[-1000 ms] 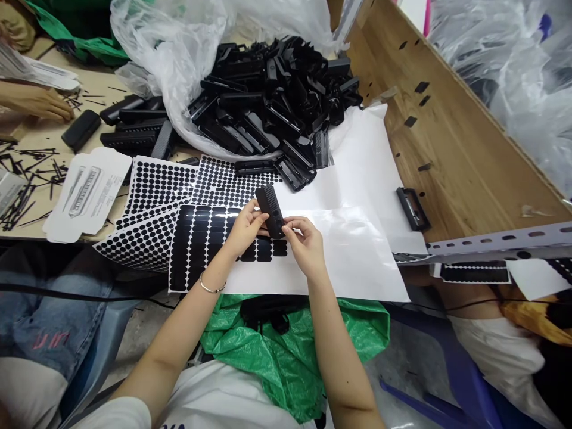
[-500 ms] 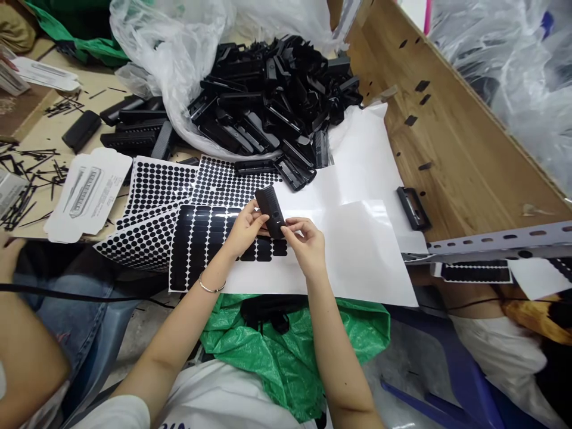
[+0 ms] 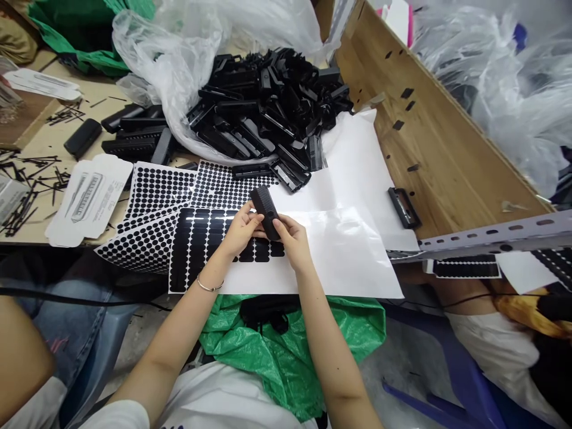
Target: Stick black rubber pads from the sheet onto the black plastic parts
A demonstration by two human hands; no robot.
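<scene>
Casing of ribbed black plastic is pinched by left hand and right hand above sticker sheet.

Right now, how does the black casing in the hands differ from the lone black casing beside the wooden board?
The held casing is in the left hand and right hand; the other casing sits untouched near the wooden board. The held casing shows a textured face; the other casing shows its recessed side. Both are black and elongated.
</scene>
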